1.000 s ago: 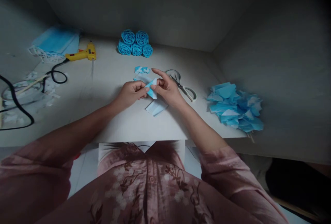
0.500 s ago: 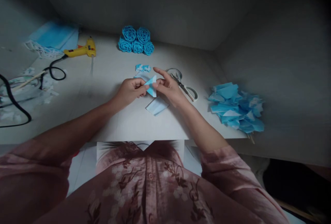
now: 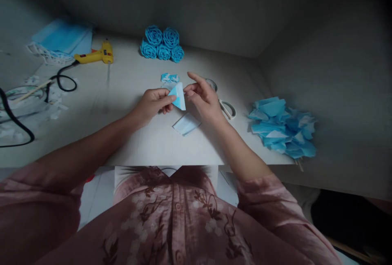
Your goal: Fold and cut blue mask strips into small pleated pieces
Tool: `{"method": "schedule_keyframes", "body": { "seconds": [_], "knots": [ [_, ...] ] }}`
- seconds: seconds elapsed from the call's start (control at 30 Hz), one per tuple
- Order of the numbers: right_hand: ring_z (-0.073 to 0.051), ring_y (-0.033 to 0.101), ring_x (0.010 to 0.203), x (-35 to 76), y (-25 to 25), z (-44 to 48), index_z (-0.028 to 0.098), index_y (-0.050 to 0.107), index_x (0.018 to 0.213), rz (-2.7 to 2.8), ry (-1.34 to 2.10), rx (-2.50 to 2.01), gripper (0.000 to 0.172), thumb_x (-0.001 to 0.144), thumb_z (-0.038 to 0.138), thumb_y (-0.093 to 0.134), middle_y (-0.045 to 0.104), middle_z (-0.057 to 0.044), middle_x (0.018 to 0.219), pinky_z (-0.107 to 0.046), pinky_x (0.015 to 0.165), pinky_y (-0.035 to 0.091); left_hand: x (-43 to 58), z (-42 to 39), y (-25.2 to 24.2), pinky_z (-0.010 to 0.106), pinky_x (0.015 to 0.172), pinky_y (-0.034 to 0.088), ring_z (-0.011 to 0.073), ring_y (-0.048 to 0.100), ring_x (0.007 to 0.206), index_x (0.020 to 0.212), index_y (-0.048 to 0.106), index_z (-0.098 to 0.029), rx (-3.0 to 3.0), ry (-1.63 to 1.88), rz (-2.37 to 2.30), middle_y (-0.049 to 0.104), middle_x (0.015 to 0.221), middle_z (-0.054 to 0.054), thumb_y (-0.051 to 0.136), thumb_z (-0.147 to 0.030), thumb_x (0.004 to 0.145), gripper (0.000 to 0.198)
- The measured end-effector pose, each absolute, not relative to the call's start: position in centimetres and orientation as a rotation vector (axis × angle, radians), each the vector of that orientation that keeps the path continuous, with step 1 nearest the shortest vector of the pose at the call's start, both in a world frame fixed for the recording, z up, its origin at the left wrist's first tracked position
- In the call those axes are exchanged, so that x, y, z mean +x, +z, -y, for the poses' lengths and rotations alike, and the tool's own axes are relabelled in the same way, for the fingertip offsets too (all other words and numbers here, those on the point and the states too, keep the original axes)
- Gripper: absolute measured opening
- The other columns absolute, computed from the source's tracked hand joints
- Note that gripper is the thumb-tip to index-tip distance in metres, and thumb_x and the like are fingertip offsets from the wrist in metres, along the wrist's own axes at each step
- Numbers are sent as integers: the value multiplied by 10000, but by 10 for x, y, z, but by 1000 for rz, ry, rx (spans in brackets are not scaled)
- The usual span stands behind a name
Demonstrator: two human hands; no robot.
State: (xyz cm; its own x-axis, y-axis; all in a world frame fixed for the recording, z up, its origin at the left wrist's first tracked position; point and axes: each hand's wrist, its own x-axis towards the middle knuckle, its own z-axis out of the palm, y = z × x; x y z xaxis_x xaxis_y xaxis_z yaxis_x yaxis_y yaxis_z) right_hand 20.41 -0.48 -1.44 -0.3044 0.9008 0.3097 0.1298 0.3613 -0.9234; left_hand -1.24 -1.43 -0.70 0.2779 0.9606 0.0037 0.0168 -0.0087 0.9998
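Note:
Between the thumb and fingers of my left hand (image 3: 157, 101) is a folded blue-and-white piece of mask fabric (image 3: 177, 96), roughly triangular. My right hand (image 3: 203, 95) is just to the right of it, index finger raised and fingers apart, with nothing gripped; its fingertips come close to the piece's edge. Below the hands lies a flat pale rectangular piece (image 3: 186, 124). Small folded blue pieces (image 3: 170, 78) rest beyond my left hand. Scissors (image 3: 228, 110) with white handles are partly hidden behind my right hand, beside a roll of tape (image 3: 212, 84).
Rolled blue flowers (image 3: 162, 43) are stacked at the back. A yellow glue gun (image 3: 96, 54) and blue face masks (image 3: 61, 36) lie back left. Scraps and a plate (image 3: 26, 92) sit at left, with a black cord (image 3: 18, 124). Blue petals on sticks (image 3: 281, 128) overhang the right front edge.
My right hand has drawn back to the right from the folded piece, its fingers parting. My left hand keeps the piece, now showing more of its white edge.

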Motion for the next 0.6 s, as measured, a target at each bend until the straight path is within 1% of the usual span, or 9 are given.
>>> {"method": "schedule_keyframes", "body": {
  "seconds": [0.07, 0.17, 0.23, 0.3, 0.37, 0.43, 0.5, 0.53, 0.6],
  "knots": [
    [-270, 645, 1254, 208, -6, 7, 305, 595, 1524, 1771, 891, -954, 585, 1002, 553, 689, 710, -105, 1359, -428, 1030, 608, -13, 13, -6, 231, 501, 398, 83, 532, 509, 662, 612, -186, 1290, 1003, -1007, 651, 605, 7, 806, -348, 853, 317],
    [-334, 536, 1477, 211, 4, 9, 315, 647, 1464, 1932, 731, -946, 533, 963, 479, 726, 643, -91, 1552, -561, 1214, 506, -12, 13, -5, 235, 505, 404, 84, 529, 499, 668, 610, -187, 1243, 1011, -976, 636, 596, 2, 814, -345, 859, 321],
    [-372, 478, 1545, 210, 6, 10, 311, 675, 1418, 2015, 683, -921, 505, 940, 456, 752, 613, -92, 1602, -631, 1278, 423, -12, 13, -5, 236, 506, 404, 85, 527, 497, 671, 613, -188, 1237, 1016, -958, 630, 591, 0, 817, -351, 856, 320],
    [-385, 469, 1556, 210, 5, 10, 301, 688, 1381, 2034, 672, -918, 475, 944, 474, 752, 610, -107, 1604, -646, 1298, 390, -12, 13, -5, 237, 511, 409, 88, 532, 506, 672, 617, -189, 1245, 1016, -955, 634, 594, 1, 820, -365, 847, 321],
    [-366, 505, 1525, 210, 1, 8, 290, 670, 1388, 1959, 710, -929, 482, 976, 535, 714, 628, -121, 1568, -609, 1276, 433, -12, 13, -6, 237, 514, 406, 88, 533, 516, 675, 620, -188, 1261, 1017, -965, 646, 607, 5, 826, -384, 833, 326],
    [-323, 594, 1417, 210, -5, 6, 283, 615, 1451, 1835, 829, -942, 549, 1007, 601, 671, 679, -126, 1462, -541, 1201, 519, -13, 14, -7, 235, 509, 395, 85, 525, 519, 672, 620, -188, 1284, 1020, -976, 654, 616, 8, 833, -397, 817, 331],
    [-272, 686, 1207, 208, -11, 4, 287, 549, 1521, 1732, 1010, -948, 633, 1013, 645, 667, 729, -106, 1273, -467, 1070, 597, -13, 14, -7, 232, 509, 390, 84, 517, 523, 673, 628, -187, 1317, 1012, -981, 657, 620, 8, 833, -398, 807, 323],
    [-247, 704, 1087, 207, -13, 4, 292, 525, 1544, 1698, 1101, -949, 668, 1005, 654, 682, 734, -85, 1170, -434, 994, 619, -12, 15, -7, 231, 513, 394, 85, 517, 529, 673, 632, -187, 1338, 1008, -981, 655, 619, 8, 830, -397, 804, 317],
    [-206, 680, 894, 203, -17, 4, 298, 509, 1556, 1649, 1236, -943, 721, 975, 661, 732, 697, -35, 1003, -379, 851, 625, -12, 16, -7, 228, 522, 402, 87, 522, 543, 664, 629, -188, 1385, 999, -977, 642, 616, 5, 822, -399, 803, 318]
  ]
}}
